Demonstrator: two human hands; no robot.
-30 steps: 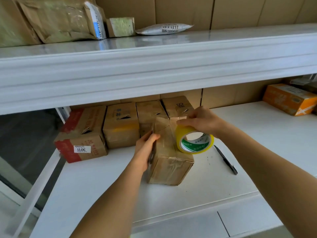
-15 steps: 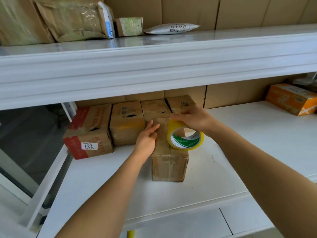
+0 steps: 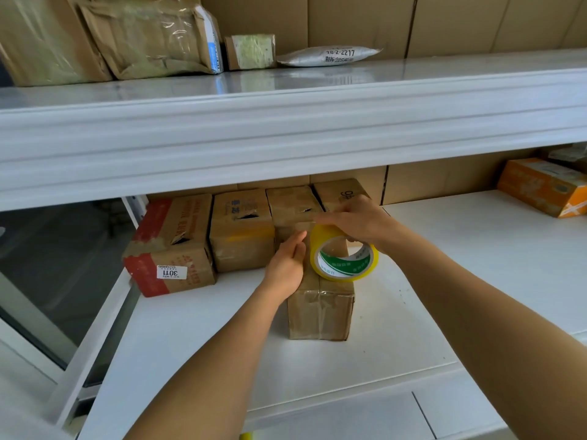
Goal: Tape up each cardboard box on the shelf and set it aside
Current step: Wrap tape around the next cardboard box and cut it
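Note:
A small cardboard box [image 3: 320,312] stands on the white lower shelf [image 3: 444,281], pulled forward from a row of boxes. My left hand [image 3: 286,265] rests flat against its left side near the top, fingers straight. My right hand [image 3: 355,220] grips a yellow tape roll [image 3: 344,254] with a green and white core, held over the box's top right edge. Behind stand a red-edged box labelled 3011 [image 3: 173,249], a box [image 3: 241,230] with a torn top, and two more boxes [image 3: 292,206] partly hidden by my hands.
An orange box [image 3: 543,185] sits at the far right of the lower shelf. The upper shelf [image 3: 286,122] overhangs closely and carries brown parcels [image 3: 146,36], a small box [image 3: 251,51] and a white mailer bag [image 3: 327,55]. Cardboard lines the back wall.
The box has turned square to me. My left hand slid from its near left edge up to the top left side. The tape roll moved slightly back over the box; the black knife is hidden.

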